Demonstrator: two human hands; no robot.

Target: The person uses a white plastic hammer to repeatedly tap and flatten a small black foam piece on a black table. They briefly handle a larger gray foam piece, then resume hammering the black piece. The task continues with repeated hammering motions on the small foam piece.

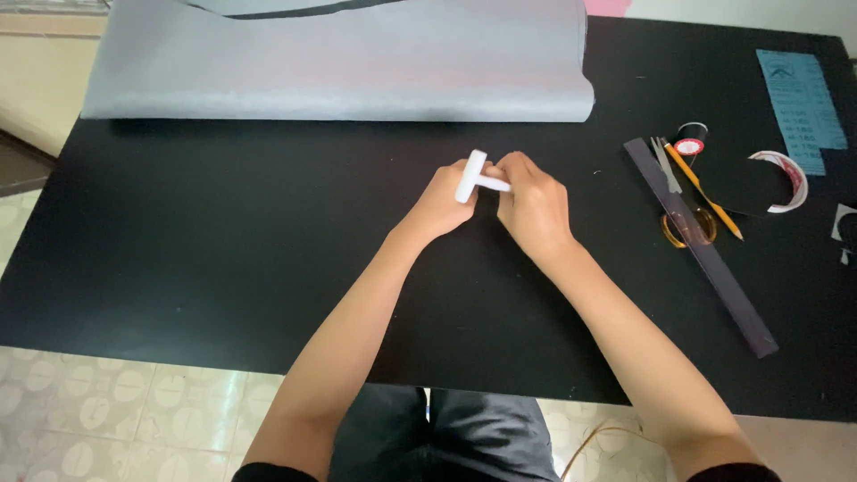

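The small white T-shaped plastic tool [476, 177] sits above the black bench [223, 250], held between both hands. The left hand [444, 203] has its fingers closed around the crossbar end; the right hand [534, 203] has its fingers pinched together on the thin stem. Judged from its size and material, the tool is light, rigid and smooth, so it may slip; the stem close to the crossbar offers the firmest hold. A dark flat ruler [701, 245] and a yellow pencil [705, 192] lie well beyond the right fingers; a grey fabric roll [339, 62] lies beyond the fingertips.

Smooth white plastic tool [476, 178] (slightly glossy) over matt black table [223, 250]
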